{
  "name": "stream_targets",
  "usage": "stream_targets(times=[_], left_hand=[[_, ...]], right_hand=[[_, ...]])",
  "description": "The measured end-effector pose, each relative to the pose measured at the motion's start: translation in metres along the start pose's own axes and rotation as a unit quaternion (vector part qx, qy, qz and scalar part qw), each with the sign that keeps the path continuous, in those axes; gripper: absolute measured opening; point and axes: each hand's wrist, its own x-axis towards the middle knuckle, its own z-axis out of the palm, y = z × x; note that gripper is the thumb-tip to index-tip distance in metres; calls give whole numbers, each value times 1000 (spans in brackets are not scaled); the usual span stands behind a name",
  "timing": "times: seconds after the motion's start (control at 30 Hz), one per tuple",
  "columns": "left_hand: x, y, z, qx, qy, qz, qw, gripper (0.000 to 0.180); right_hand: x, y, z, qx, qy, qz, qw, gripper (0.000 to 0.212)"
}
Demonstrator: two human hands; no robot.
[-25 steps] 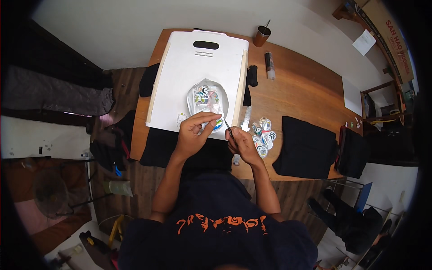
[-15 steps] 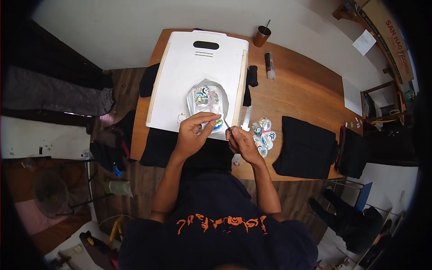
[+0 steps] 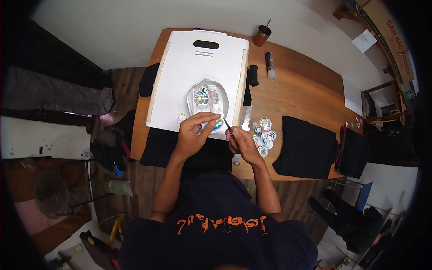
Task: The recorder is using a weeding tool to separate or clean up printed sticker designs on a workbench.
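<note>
One dark tool [image 3: 228, 127], pointing away, slightly left

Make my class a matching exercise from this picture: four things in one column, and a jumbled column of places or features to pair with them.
Things
1. slim dark tool
2. brown cup
3. white board
4. round patterned pieces

Places or features
A. has an oblong dark opening near its far end
B. clustered on the table, left of a folded black cloth
C. held in the right hand
D. has a thin stick poking out

Pairs: 1-C, 2-D, 3-A, 4-B
</note>
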Motion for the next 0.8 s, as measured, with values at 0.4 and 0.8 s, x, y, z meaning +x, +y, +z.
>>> stream_targets(times=[0.4,0.8], left_hand=[[-1,-1,-1,-2,-2,-3,1000,20],[0,-2,-2,-9,5,1,1000,20]], right_hand=[[1,-1,0,1,-1,4,1000,41],[1,1,2,5,-1,0,1000,40]])
